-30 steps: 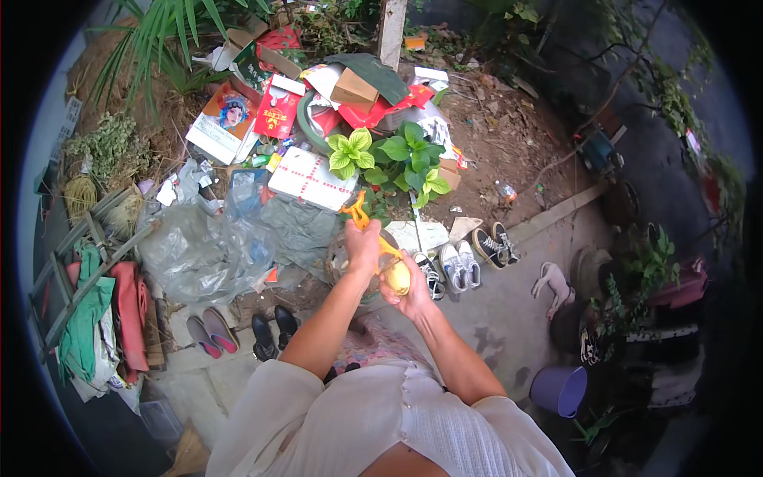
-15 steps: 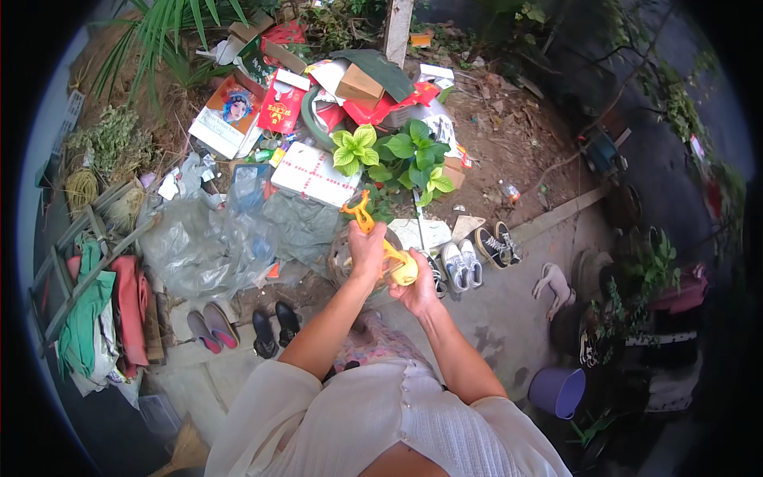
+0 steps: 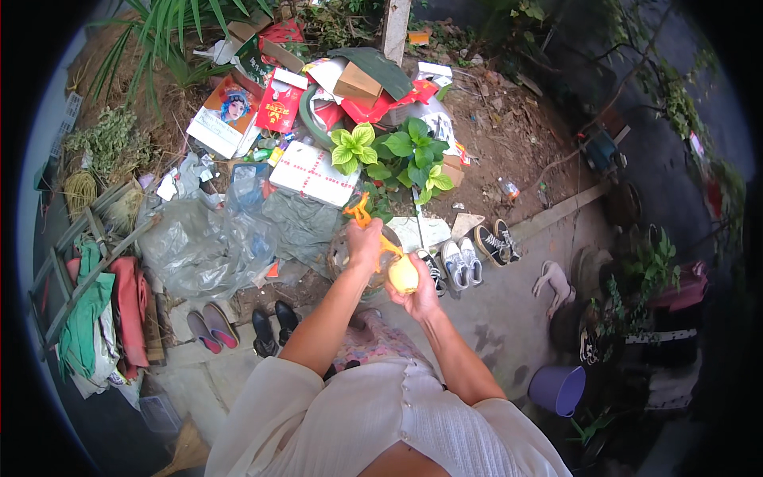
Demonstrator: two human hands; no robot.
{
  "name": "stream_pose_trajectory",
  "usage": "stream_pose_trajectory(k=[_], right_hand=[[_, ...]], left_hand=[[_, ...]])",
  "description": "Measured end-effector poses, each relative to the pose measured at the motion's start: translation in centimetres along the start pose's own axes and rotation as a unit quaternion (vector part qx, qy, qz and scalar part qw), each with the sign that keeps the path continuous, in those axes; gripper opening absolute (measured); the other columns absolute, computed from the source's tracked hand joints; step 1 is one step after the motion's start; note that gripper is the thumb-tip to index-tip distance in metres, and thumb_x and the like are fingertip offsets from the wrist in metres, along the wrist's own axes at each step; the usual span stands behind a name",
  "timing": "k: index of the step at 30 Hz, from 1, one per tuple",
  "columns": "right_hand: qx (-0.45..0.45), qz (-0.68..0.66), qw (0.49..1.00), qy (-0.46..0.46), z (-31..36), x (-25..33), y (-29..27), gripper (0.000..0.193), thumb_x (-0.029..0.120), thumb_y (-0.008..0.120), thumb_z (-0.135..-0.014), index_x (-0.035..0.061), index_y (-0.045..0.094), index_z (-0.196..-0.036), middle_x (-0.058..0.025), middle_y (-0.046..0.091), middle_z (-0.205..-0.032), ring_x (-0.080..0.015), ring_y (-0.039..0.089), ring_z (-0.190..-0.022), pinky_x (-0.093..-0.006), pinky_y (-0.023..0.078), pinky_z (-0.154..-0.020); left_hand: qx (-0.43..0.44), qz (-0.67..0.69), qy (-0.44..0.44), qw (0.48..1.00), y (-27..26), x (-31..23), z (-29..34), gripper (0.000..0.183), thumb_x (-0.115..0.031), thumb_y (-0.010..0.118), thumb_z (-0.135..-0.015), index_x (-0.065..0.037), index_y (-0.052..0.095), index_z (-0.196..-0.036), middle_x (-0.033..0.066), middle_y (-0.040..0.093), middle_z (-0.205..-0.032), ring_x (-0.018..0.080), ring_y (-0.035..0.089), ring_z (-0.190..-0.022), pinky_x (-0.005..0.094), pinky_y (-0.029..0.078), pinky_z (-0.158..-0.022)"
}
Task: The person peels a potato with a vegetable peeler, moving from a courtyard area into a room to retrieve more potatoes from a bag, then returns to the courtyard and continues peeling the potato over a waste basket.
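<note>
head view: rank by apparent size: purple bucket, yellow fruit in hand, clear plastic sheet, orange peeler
1. clear plastic sheet, largest by far
2. purple bucket
3. yellow fruit and orange peeler: look about alike; both sit nearer the camera than the rest, so unranked.

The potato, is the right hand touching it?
Touching. The head view shows the right hand cupping the pale yellow potato from below, fingers wrapped against it, while the left hand holds an orange peeler just above.
</note>
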State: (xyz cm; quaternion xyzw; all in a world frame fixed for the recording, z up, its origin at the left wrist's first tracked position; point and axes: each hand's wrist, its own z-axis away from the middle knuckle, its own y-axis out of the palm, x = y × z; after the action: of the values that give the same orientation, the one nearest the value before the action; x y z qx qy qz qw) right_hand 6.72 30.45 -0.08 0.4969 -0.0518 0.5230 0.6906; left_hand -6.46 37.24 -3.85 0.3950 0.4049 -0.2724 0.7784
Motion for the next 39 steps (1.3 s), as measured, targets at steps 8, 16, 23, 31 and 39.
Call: stream_pose_trajectory(k=[8,16,23,31,39], right_hand=[[0.014,-0.026,0.998,-0.052,-0.6,1.0,-1.4,0.046,0.051,0.038,-0.093,0.0100,0.051,-0.110,-0.0092,0.059,-0.081,-0.0173,0.051,-0.053,-0.0239,0.038,-0.044],[-0.058,-0.087,0.993,-0.052,-2.6,-0.4,-1.6,0.031,0.032,0.053,-0.088,0.0046,0.053,-0.103,-0.0130,0.062,-0.094,-0.0234,0.063,-0.083,-0.0343,0.054,-0.064],[-0.045,-0.090,0.992,-0.075,-2.8,-1.2,-1.4,0.026,0.029,0.052,-0.087,0.0038,0.053,-0.096,-0.0115,0.063,-0.093,-0.0215,0.062,-0.078,-0.0312,0.053,-0.063],[-0.162,-0.020,0.975,-0.149,-1.3,0.3,-0.6,0.023,0.027,0.054,-0.085,0.0045,0.053,-0.091,-0.0082,0.060,-0.080,-0.0160,0.054,-0.062,-0.0284,0.041,-0.045],[0.013,-0.098,0.991,-0.090,-0.2,2.1,-1.5,0.028,0.034,0.055,-0.088,0.0132,0.050,-0.106,-0.0049,0.059,-0.091,-0.0179,0.059,-0.081,-0.0328,0.050,-0.062]], left_hand=[[-0.119,-0.037,0.065,0.990,-1.9,-1.0,-2.1,0.024,-0.008,0.061,-0.075,0.000,0.048,-0.094,0.0064,0.054,-0.081,0.0141,0.050,-0.066,0.0290,0.044,-0.060],[-0.050,-0.067,0.091,0.992,1.1,-2.1,4.0,0.020,-0.009,0.060,-0.078,-0.003,0.050,-0.094,0.0043,0.056,-0.082,0.0113,0.052,-0.068,0.0263,0.044,-0.059],[-0.066,-0.049,0.096,0.992,1.1,-0.9,3.7,0.019,-0.009,0.059,-0.076,-0.001,0.047,-0.089,0.0065,0.055,-0.078,0.0148,0.052,-0.066,0.0297,0.044,-0.060],[-0.101,-0.014,0.104,0.989,0.7,-0.5,0.6,0.021,-0.007,0.060,-0.076,0.001,0.046,-0.089,0.0073,0.053,-0.079,0.0139,0.051,-0.064,0.0295,0.043,-0.059],[-0.127,-0.020,0.108,0.986,-0.7,-1.6,-2.5,0.028,-0.008,0.061,-0.078,0.000,0.048,-0.102,0.0078,0.057,-0.092,0.0166,0.054,-0.079,0.0304,0.044,-0.070]])
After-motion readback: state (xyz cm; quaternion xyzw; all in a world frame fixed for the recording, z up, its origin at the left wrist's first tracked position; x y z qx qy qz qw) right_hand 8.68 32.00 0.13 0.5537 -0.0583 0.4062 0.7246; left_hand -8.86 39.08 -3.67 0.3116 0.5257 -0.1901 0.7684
